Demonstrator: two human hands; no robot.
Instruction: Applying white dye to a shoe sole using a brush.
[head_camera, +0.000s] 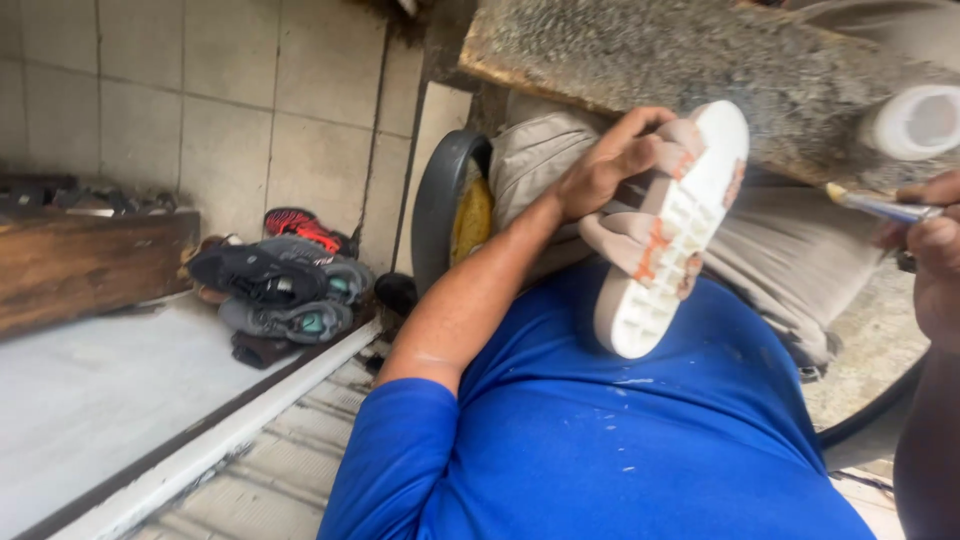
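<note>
Beige sandal (668, 225) gripped sole-up by the left hand (605, 165); beside it the right hand (935, 255) pinches a brush (880, 207) — sole looks bare, gluing seemingly ahead.

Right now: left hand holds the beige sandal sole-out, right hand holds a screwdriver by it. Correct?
One thing is off. In the head view the right hand holds a small brush with a metal ferrule, not a screwdriver. The rest stands: the left hand holds the beige sandal sole-out.
</note>
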